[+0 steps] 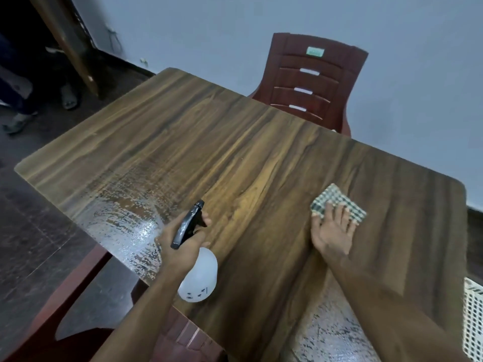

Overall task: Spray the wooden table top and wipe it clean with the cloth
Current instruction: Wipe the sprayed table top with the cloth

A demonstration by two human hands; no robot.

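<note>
Nothing really readable here tbh. The chair [311,84] has a small green label [315,52] on its backrest, but it's way too blurry. The bottle [201,276] has a few black marks near its base, can't make them out.

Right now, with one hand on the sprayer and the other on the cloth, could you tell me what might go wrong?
1. The wet patch reaches the table top's near-left edge, so liquid may drip off.
2. The cloth under the right hand lies far from that patch; spray could dry before wiping.
3. The left hand holds the spray bottle tilted, so it may mist unevenly.
</note>
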